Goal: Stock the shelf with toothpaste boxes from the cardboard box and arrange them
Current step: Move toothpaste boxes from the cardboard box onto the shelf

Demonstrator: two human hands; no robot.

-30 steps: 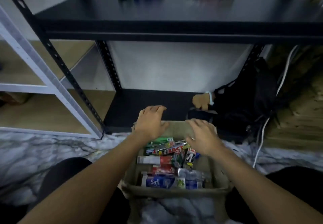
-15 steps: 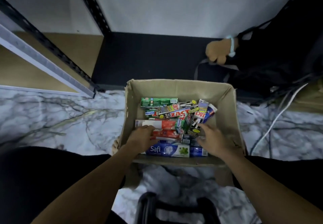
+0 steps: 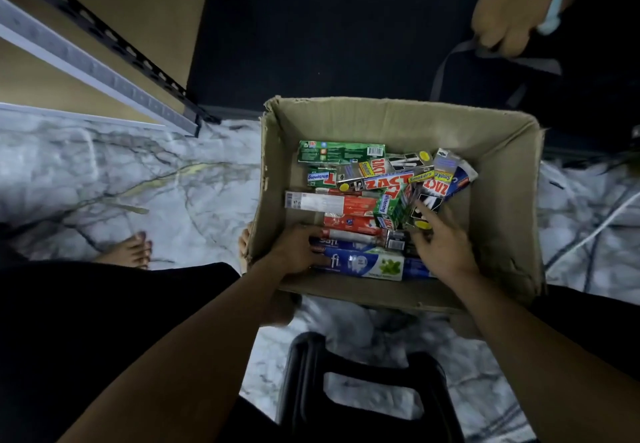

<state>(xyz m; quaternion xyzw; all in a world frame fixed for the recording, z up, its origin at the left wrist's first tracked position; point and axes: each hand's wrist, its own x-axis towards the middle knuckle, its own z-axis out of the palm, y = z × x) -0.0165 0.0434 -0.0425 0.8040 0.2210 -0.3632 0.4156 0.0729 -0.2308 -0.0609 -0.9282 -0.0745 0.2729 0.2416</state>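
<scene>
In the head view, on the marble floor (image 3: 173,179) just before the black bottom shelf board (image 3: 329,37), the cardboard box (image 3: 502,200) stood open and held a loose heap of toothpaste boxes: a green one (image 3: 341,152) at the far side, a Zact Smokers box (image 3: 384,181) mid-heap, a red-and-white one (image 3: 332,203) and a blue Safi box (image 3: 374,264) nearest. The left hand (image 3: 294,252) lay on the Safi box at the near left; whether it gripped could not be told. The right hand (image 3: 440,248) was spread open, a fingertip (image 3: 420,208) touching a black Zact box (image 3: 427,202). No toothpaste box in view lay on the shelf board, so stocking looked barely begun, with picking, placing and arranging all left.
</scene>
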